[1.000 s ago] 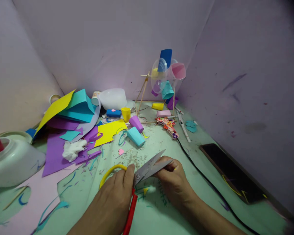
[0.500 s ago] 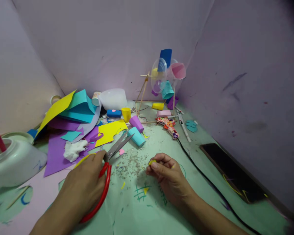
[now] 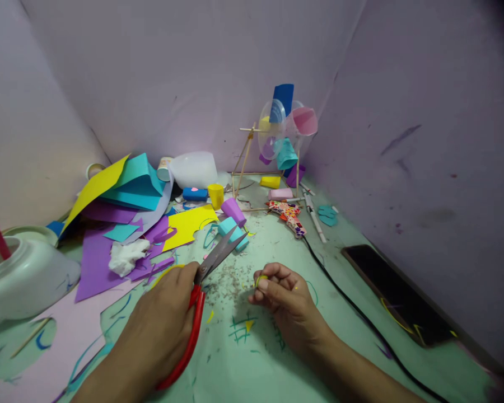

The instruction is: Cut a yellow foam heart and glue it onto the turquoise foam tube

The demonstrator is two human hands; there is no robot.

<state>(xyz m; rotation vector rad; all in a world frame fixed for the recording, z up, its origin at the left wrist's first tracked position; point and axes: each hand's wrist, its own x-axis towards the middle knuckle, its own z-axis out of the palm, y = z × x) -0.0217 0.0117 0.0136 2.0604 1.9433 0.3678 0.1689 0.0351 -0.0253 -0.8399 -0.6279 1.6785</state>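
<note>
My left hand (image 3: 162, 313) is wrapped round red-handled scissors (image 3: 196, 319), whose blades stand partly apart and point up and right, in front of a light blue foam cup (image 3: 234, 233). Between the thumb and fingers of my right hand (image 3: 288, 296) is a small yellow piece (image 3: 261, 279), mostly covered by the fingertips. A gap separates the blades from that piece. Below and between the hands, a yellow triangle scrap (image 3: 249, 326) lies on green grid marks. Yellow foam sheet (image 3: 189, 226) with cut-out edges lies beyond the scissors.
A stick-framed wheel (image 3: 273, 129) with coloured cups stands at the back. At right are a phone (image 3: 395, 294), a patterned glue gun (image 3: 286, 215) with a black cable, and a marker (image 3: 315, 217). At left are a white jug (image 3: 29, 280), crumpled tissue (image 3: 128, 257) and foam sheets.
My left hand and the scissors have moved right and slightly up, nearer my right hand. My right hand has hardly moved and still pinches the yellow piece.
</note>
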